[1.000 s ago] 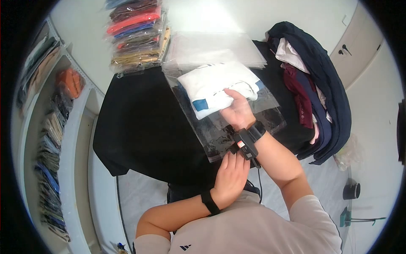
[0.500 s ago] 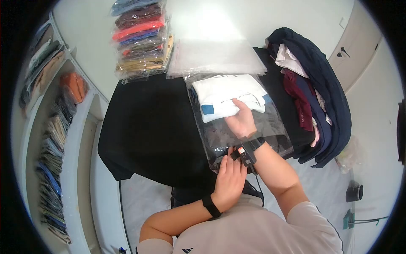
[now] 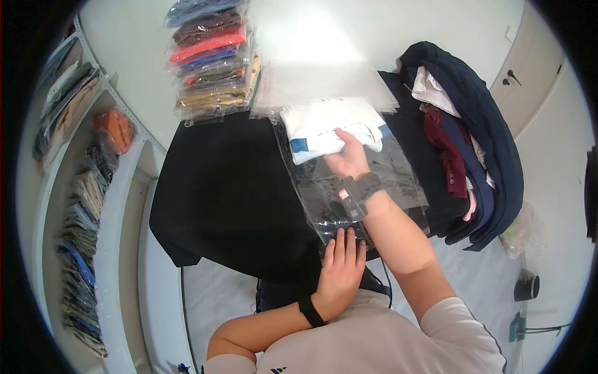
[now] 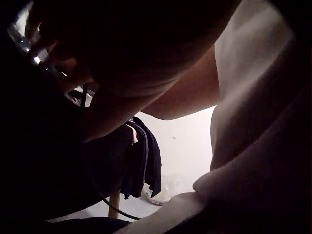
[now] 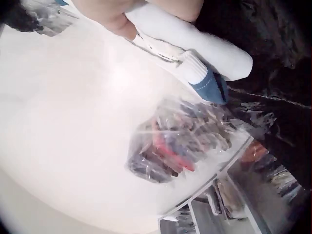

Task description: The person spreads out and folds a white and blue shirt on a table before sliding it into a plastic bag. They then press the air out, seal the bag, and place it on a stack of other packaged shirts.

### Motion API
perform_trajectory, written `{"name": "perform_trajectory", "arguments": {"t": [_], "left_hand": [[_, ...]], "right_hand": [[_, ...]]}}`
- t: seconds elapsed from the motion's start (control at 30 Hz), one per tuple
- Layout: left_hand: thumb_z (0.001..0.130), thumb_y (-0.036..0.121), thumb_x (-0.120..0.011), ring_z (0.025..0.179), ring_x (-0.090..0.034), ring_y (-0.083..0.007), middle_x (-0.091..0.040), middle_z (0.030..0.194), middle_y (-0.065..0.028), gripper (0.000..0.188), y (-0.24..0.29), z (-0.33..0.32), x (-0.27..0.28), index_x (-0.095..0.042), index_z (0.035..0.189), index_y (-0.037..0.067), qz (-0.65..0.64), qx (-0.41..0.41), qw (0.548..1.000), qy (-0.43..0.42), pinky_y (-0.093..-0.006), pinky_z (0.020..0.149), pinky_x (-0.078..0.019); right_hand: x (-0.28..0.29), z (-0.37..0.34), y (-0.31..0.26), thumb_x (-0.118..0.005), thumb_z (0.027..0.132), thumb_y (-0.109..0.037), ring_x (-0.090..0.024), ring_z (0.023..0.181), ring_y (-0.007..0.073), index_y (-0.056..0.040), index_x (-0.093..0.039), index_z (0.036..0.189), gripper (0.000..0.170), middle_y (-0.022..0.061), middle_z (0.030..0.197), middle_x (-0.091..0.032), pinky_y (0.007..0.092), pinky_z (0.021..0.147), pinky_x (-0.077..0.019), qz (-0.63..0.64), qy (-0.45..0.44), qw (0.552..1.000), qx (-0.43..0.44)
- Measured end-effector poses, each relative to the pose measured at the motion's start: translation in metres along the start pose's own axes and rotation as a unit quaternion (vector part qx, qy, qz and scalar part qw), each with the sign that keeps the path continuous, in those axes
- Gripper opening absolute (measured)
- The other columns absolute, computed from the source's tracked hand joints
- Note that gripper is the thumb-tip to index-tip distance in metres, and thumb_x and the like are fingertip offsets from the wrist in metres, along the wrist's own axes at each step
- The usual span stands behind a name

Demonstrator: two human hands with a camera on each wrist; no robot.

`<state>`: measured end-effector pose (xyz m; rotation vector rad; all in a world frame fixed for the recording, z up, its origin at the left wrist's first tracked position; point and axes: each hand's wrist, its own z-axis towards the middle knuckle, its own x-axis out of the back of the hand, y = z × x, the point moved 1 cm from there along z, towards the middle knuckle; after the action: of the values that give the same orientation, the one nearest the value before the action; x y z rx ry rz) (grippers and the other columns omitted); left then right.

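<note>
A folded white garment with blue patches [image 3: 321, 121] lies over the far part of a clear plastic bag [image 3: 398, 177] on the black-covered table. My right hand [image 3: 350, 156] grips its near edge, thumb on top and the other fingers hidden beneath. In the right wrist view, fingers [image 5: 109, 14] hold the rolled white cloth [image 5: 195, 46], with a blue end hanging beside it. Flat and straight, the fingers of my left hand [image 3: 339, 268] rest on the bag's near end. The left wrist view is dark, mostly arm and shirt.
Behind the garment lies a stack of clear bags [image 3: 324, 81]. Bagged clothes [image 3: 212, 68] are piled at the back left. Dark and maroon clothes [image 3: 448, 149] drape over the table's right side. Shelves [image 3: 118, 218] of folded clothes stand at the far left.
The white garment, raised and tilted a second ago, came down over the bag and has since shifted slightly away from the body with my right hand. My left hand's fingers are more exposed from under the right wrist.
</note>
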<state>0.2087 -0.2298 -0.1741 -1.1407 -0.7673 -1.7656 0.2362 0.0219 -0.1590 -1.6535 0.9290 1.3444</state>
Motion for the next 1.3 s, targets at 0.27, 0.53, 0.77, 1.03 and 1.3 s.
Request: {"name": "perform_trajectory", "arguments": {"t": [0.27,0.53,0.77,1.03,1.3], "left_hand": [[0.08,0.019,-0.052,0.123,-0.041,-0.0377,-0.044,0.132,-0.0244,0.042,-0.005,-0.003,0.001,-0.056,0.119,0.004,0.02,-0.009,1.0,-0.015,-0.0456,0.101,-0.0326],[0.077,0.013,-0.063,0.119,-0.045,-0.0367,-0.046,0.129,-0.0231,0.04,-0.031,-0.003,0.037,-0.056,0.115,0.002,-0.248,-0.105,0.962,-0.051,-0.042,0.099,-0.037],[0.079,0.007,-0.063,0.068,-0.061,-0.0135,-0.062,0.074,-0.0046,0.006,-0.136,-0.005,0.108,-0.065,0.075,0.002,-0.551,0.09,0.819,-0.134,-0.0251,0.057,-0.0472],[0.089,0.044,-0.052,0.06,-0.06,-0.0148,-0.059,0.076,-0.0061,0.043,-0.181,0.051,0.053,-0.059,0.086,0.001,-0.554,0.422,0.706,-0.127,-0.0228,0.057,-0.0454],[0.089,0.033,-0.053,0.06,-0.057,-0.0106,-0.058,0.073,-0.0025,0.029,-0.179,0.059,0.049,-0.059,0.083,0.006,-0.566,0.366,0.718,-0.172,-0.0207,0.054,-0.0404]], "right_hand": [[-0.018,-0.004,-0.002,-0.052,0.09,-0.016,-0.049,0.116,0.0269,0.0005,-0.045,0.12,0.034,0.0151,0.122,-0.053,0.0424,0.096,-0.0418,-0.222,0.095,0.969,-0.051],[-0.012,-0.152,0.003,-0.059,0.088,-0.012,-0.05,0.114,0.022,-0.0012,-0.043,0.128,0.045,0.0113,0.124,-0.052,0.0336,0.096,-0.0399,-0.439,-0.102,0.892,0.017],[-0.09,-0.245,-0.1,-0.059,0.088,-0.011,-0.064,0.083,0.0172,0.0036,-0.065,0.09,0.016,0.0107,0.081,-0.066,0.0298,0.075,-0.0504,-0.683,-0.129,0.707,-0.133],[-0.015,-0.143,-0.156,-0.06,0.088,-0.029,-0.056,0.071,0.0113,0.0002,-0.056,0.105,0.034,0.0065,0.083,-0.062,0.0258,0.066,-0.0465,-0.842,0.089,0.52,0.115],[0.006,-0.146,-0.163,-0.06,0.084,-0.011,-0.054,0.069,0.0091,-0.0002,-0.048,0.113,0.033,0.0048,0.078,-0.062,0.0205,0.063,-0.0409,-0.698,0.073,0.712,0.026]]}}
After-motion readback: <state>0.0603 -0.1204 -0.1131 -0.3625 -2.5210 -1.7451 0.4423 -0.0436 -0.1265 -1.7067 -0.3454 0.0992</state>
